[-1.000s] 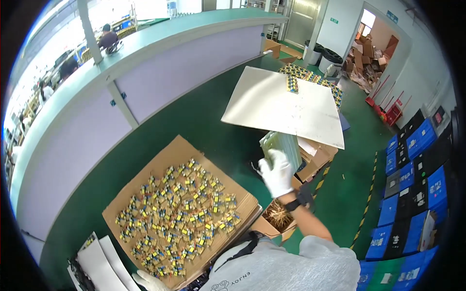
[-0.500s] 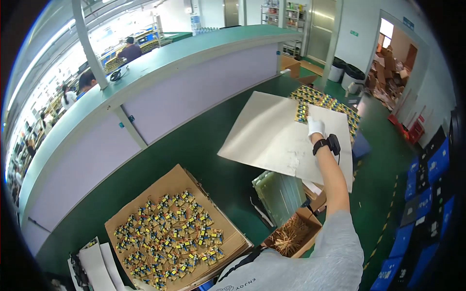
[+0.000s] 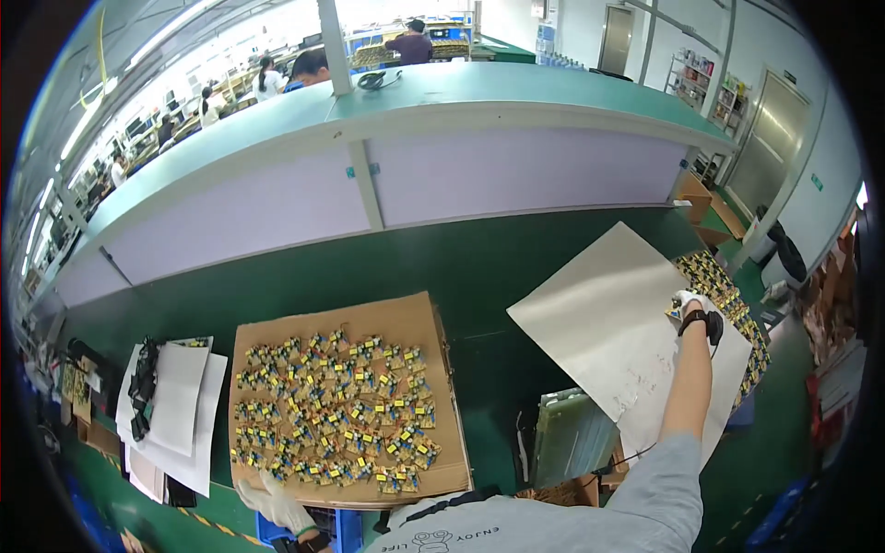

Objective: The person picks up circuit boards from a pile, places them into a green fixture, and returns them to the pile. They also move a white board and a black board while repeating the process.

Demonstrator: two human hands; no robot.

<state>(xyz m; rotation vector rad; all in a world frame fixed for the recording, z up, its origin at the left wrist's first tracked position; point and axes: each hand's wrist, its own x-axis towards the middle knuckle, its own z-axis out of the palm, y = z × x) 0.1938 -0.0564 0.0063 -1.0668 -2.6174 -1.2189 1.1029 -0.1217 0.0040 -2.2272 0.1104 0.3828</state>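
Note:
My right hand [image 3: 695, 302], in a white glove, reaches far right over a large pale sheet [image 3: 599, 309]. Its fingers are closed on a small circuit board [image 3: 674, 310] by the sheet's right edge; the hand covers most of that board. More yellow-and-black circuit boards [image 3: 714, 282] lie in rows beside and past the sheet. My left hand [image 3: 275, 505], also gloved, is at the near left edge of a cardboard sheet [image 3: 452, 433], fingers apart and holding nothing. Many loose circuit boards with wires [image 3: 336, 405] are spread over that cardboard.
Between the two sheets stands a stack of greenish clear panels [image 3: 573, 438]. White sheets [image 3: 184, 405] with a black cable bundle [image 3: 144, 387] lie at left. A blue crate [image 3: 346, 530] sits below the cardboard. Behind the green table runs a partition with a ledge [image 3: 516, 92]; people work beyond it.
The view has swung left, so the cardboard of boards sits more centrally. My left hand has come into sight by its near edge. My right hand stays over the pale sheet, closer to the board rows.

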